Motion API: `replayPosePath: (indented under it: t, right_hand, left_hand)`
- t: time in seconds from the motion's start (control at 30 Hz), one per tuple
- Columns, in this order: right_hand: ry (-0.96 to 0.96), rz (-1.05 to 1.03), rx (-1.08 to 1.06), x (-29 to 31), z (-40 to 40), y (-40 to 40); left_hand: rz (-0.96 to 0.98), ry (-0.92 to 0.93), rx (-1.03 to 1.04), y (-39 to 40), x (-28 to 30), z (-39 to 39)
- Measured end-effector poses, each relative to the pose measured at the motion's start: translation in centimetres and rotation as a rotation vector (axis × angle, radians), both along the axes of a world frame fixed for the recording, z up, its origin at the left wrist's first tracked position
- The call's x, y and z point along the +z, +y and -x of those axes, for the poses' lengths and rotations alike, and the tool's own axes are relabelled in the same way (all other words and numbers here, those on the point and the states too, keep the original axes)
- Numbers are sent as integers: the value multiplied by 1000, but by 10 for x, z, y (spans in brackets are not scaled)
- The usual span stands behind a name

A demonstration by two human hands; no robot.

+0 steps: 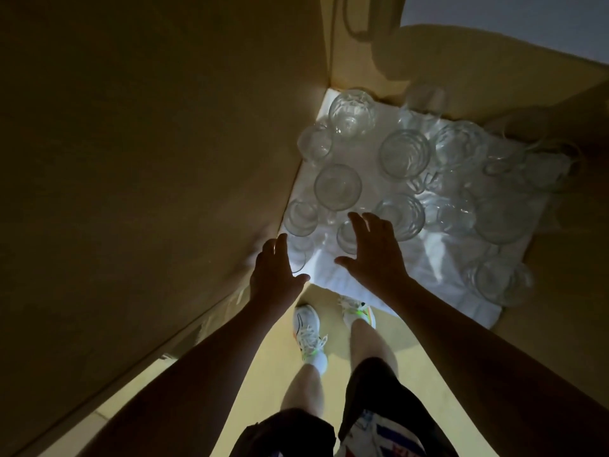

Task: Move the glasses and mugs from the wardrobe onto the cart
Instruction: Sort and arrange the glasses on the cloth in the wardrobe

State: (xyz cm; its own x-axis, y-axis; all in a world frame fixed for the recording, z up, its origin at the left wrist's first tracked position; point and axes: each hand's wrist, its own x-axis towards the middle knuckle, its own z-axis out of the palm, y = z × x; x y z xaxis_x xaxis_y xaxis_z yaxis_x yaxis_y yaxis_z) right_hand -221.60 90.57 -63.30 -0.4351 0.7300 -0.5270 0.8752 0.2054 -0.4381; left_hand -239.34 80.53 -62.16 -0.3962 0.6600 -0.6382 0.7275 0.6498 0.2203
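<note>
Several clear glasses and glass mugs stand on a white cloth (438, 258) on the wardrobe floor. A wide glass (337, 186) and a ribbed glass (404, 153) sit near the middle. My left hand (275, 275) reaches in at the front left corner, fingers spread, just over a small glass (298, 255) at the cloth's edge. With its fingers extended, my right hand (372, 252) hovers over another glass (346, 234), holding nothing. The cart is not in view.
The wardrobe's wooden side wall (148, 143) rises close on the left and its back wall (461, 61) at the top. More glasses (494, 278) stand at the right front of the cloth. My legs and white sneakers (308, 328) are on the yellow floor below.
</note>
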Motion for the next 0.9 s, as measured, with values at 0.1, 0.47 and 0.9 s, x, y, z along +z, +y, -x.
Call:
replayPosePath:
  t: [0.1, 0.47, 0.9]
  right_hand:
    - [4, -60, 5, -8, -1, -3]
    - [53, -127, -47, -9, -12, -11]
    - [152, -105, -327, 83, -30, -53]
  left_hand:
    - [-30, -27, 61, 0, -9, 0]
    - [-90, -16, 52, -10, 0, -5]
    - [-209, -6, -33, -36, 96, -22]
